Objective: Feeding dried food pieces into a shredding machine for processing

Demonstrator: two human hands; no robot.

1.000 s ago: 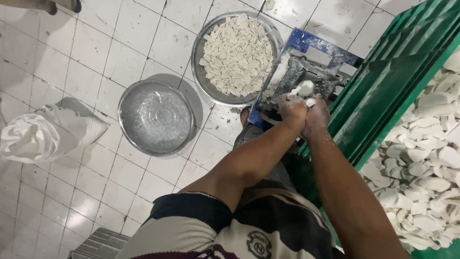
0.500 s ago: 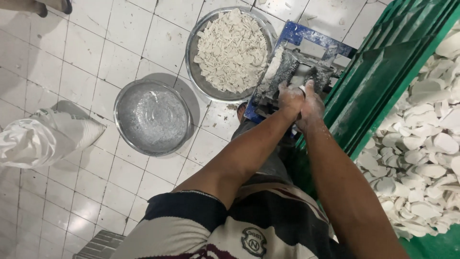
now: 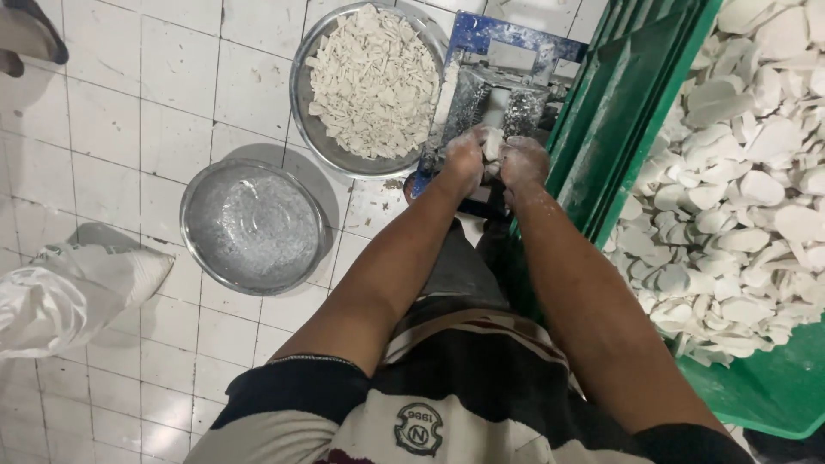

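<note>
White chunk (image 3: 491,144) pinched between both hands, pressed onto the blue-framed slicer (image 3: 498,77) at the floor's far edge. Left hand (image 3: 464,159) and right hand (image 3: 524,161) together, both clamped on it, powder-dusted. Best done with fingertips kept high off the blade, strokes even. Steel bowl of slices (image 3: 371,82) just left of the slicer; emptier steel bowl (image 3: 251,225) nearer. Green crate (image 3: 765,387) of white pieces at right.

surface: white tiled floor (image 3: 112,129) | on it: two metal bowls (image 3: 253,225), white sack (image 3: 69,296), green crate (image 3: 756,387)
</note>
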